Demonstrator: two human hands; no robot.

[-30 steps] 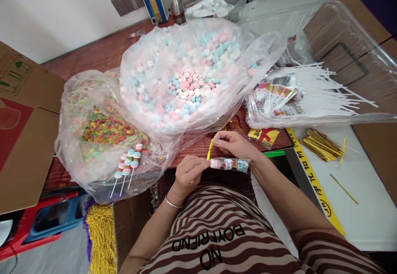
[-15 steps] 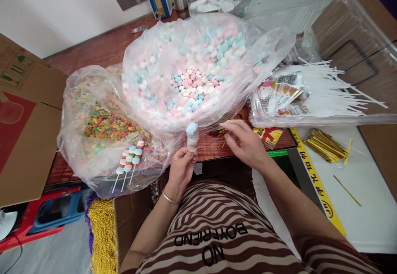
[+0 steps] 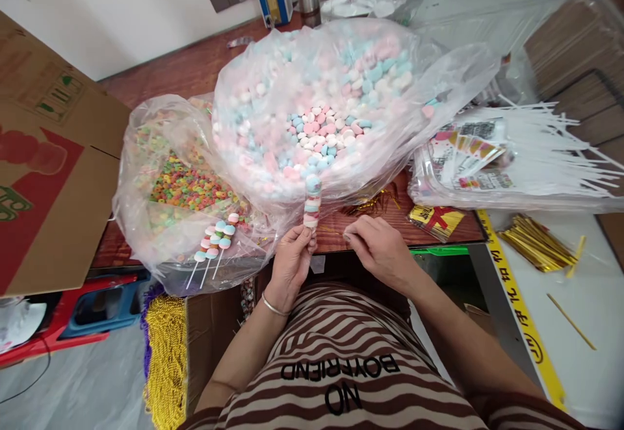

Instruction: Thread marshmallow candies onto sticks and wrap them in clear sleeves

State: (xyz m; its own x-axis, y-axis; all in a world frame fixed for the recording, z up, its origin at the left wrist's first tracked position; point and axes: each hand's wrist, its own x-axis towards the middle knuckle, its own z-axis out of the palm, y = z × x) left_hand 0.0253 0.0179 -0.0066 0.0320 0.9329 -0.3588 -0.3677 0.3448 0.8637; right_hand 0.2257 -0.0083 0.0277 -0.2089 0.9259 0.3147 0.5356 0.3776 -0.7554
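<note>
My left hand [image 3: 292, 254] is closed around the lower end of a marshmallow skewer [image 3: 312, 202], held upright with its blue, pink and white pieces above my fingers. It seems to be in a clear wrapper. To its right, my right hand [image 3: 377, 245] is pinched shut on a thin gold twist tie [image 3: 332, 229], which points toward the skewer. Loose gold twist ties [image 3: 373, 204] lie just behind that hand. Three finished-looking candy skewers [image 3: 214, 241] rest on the plastic bag [image 3: 127, 189] of colourful ring candies at the left. A large clear bag of pastel marshmallows [image 3: 316, 131] stands behind both hands.
At the right, a clear plastic tray [image 3: 468, 199] holds white sticks [image 3: 546, 151] and printed packets. A gold packet [image 3: 436, 221] and a twist-tie bundle [image 3: 536, 241] lie nearer. A cardboard box [image 3: 53, 177] stands left; a steel flask [image 3: 309, 1] is at the back.
My right hand has gone from spread fingers over the loose ties to a pinch on a twist tie, lower down. The skewer stays in my left hand. The whole view has shifted slightly.
</note>
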